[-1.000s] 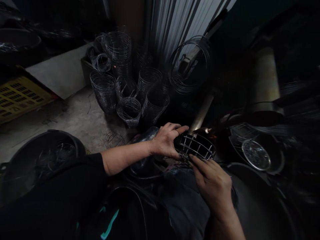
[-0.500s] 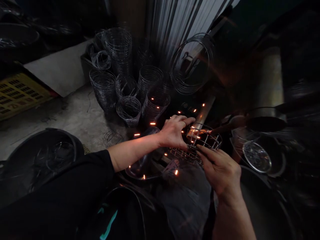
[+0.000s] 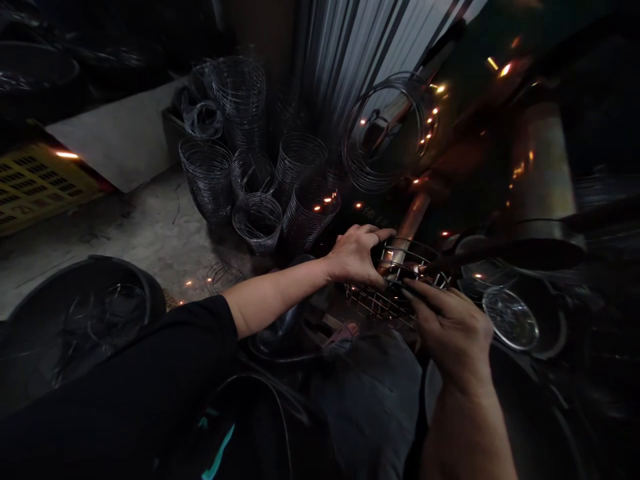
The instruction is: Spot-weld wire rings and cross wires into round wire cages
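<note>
A round wire basket (image 3: 380, 303) is tilted in front of me, held between both hands. My left hand (image 3: 356, 255) grips its rim from the left, thumb below and fingers over the top. On the near right side, my right hand (image 3: 453, 323) pinches the rim with thumb and forefinger. Inside the basket's ring a copper-coloured metal rod (image 3: 413, 217) reaches down from above. A second, darker bar (image 3: 465, 257) comes in from the right and ends close to that rod. Between the hands, the exact contact spot is too dark to make out.
Stacks of wire rings (image 3: 257, 223) stand on the floor ahead. A wire coil (image 3: 385, 133) hangs beyond the basket. At left lie a black tub (image 3: 150, 287) and a yellow crate (image 3: 45, 183). A metal bowl (image 3: 511, 319) sits at right. Bright sparks fly at upper right.
Both hands and the basket have shifted slightly to the right. Sparks that were scattered around my hands now appear mostly at upper right, with a few at left.
</note>
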A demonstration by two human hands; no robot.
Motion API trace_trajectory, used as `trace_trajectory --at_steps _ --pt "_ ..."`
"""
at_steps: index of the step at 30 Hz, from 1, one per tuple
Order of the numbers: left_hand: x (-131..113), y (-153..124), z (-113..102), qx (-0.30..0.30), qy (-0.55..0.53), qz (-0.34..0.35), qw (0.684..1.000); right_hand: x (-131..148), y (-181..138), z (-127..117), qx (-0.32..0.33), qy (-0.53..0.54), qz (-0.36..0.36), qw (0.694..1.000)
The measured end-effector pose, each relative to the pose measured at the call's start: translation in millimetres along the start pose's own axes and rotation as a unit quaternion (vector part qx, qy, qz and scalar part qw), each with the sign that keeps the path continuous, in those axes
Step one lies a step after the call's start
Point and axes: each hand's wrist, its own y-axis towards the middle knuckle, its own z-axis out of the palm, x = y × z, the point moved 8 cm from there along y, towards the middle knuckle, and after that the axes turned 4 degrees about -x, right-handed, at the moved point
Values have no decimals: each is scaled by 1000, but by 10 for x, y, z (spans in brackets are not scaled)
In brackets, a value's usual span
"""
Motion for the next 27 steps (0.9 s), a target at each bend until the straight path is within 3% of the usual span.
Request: trace_trajectory --at_steps 4,14,17,20,24,27 --pt "-47 -35 -51 4 18 -14 1000 24 -2 -42 -12 8 -6 1000" --pt "-128 -88 -105 -56 91 -1 994 -131 -119 36 -4 -26 32 999" --pt "-71 -66 -78 -34 75 -19 996 -152 -269 -111 -66 11 124 990" --pt "11 -41 -18 2 44 -37 998 -187 -579 -218 -111 85 272 952" --pt "55 29 14 9 23 -35 999 -237 -1108 -220 -89 133 405 900" --pt "57 122 18 6 22 -42 999 -310 -1409 -131 -7 129 391 911"
